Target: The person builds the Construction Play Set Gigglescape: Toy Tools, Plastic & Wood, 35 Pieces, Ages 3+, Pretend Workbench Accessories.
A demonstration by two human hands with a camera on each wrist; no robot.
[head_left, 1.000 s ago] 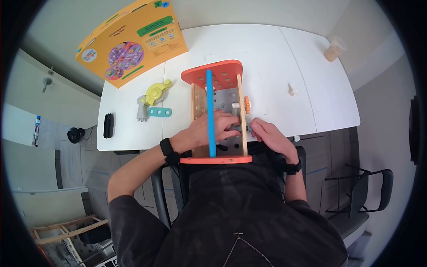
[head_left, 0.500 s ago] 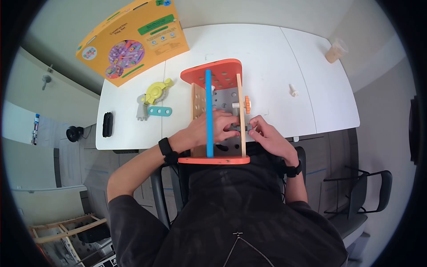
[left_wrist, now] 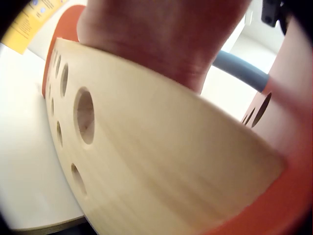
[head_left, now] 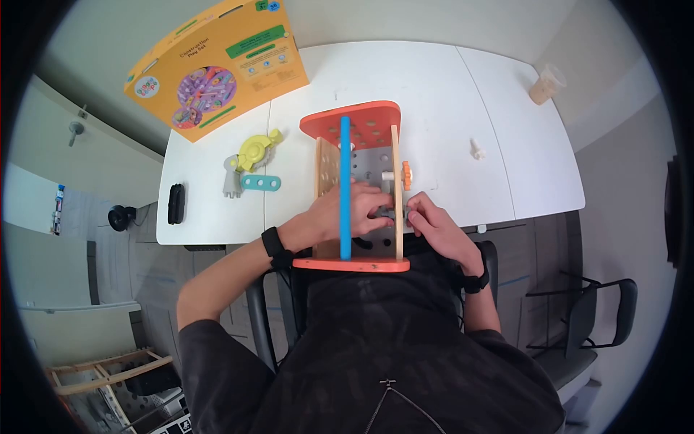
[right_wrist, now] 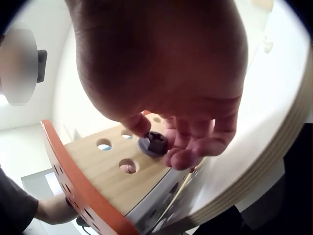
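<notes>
A toy toolbox has red end panels (head_left: 354, 119), wooden sides with holes (head_left: 397, 231) and a blue handle rod (head_left: 345, 188). Under the rod my left hand (head_left: 358, 206) reaches inside, thumb and fingers about a grey piece (head_left: 387, 213) against the right side's inner face. Outside that panel my right hand (head_left: 442, 226) pinches a dark grey bolt (right_wrist: 154, 145) by its head, which has a cross slot and sits at a hole. An orange toothed knob (head_left: 407, 176) on a white shaft is fitted through the same panel. The left wrist view shows mostly the left wooden side (left_wrist: 161, 142).
On the white table (head_left: 463, 94) lie a yellow toy saw (head_left: 254, 152), a grey claw-ended piece (head_left: 231, 177), a teal strip (head_left: 261, 183), a black case (head_left: 176, 204) and a white screw (head_left: 476, 149). A yellow box (head_left: 217, 72) and a cup (head_left: 547, 84) stand at the back.
The toolbox has shifted slightly in view. My right fingers opened a little, then closed again on the grey bolt; my left hand stays inside the box.
</notes>
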